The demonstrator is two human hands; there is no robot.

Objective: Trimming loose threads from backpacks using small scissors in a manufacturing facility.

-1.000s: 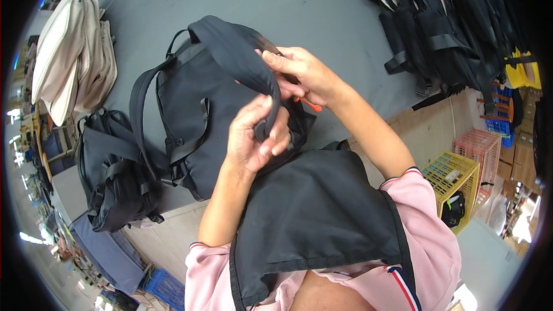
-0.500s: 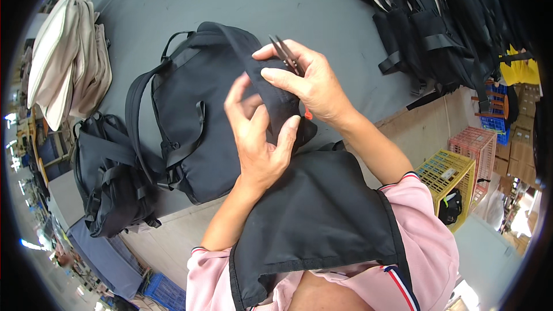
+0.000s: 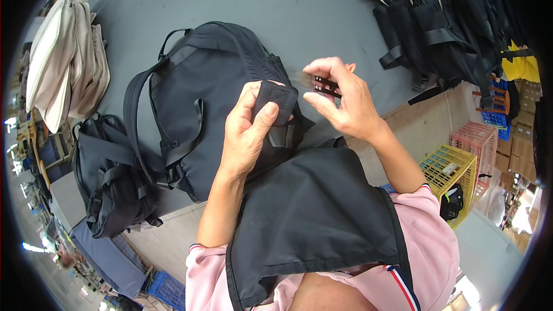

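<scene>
A black backpack [image 3: 193,98] lies on the grey table in front of me. My left hand [image 3: 245,129] is closed on the end of its shoulder strap [image 3: 275,101], thumb on top, where a stitched patch faces up. To the right of the strap and apart from it, my right hand [image 3: 348,101] holds small black thread snips [image 3: 326,87] between thumb and fingers. Their blades are smeared by motion and point left toward the strap.
Another black bag [image 3: 112,178] rests at the table's left edge, below a stack of cream bags [image 3: 69,63]. Several black bags [image 3: 438,29] are heaped at the far right. A yellow crate [image 3: 446,164] and a pink crate [image 3: 481,138] stand beyond the table's right side.
My right hand has let go of the strap and moved right, turning the snips' blades leftward. My left hand now grips the strap end, turned so its stitching shows.
</scene>
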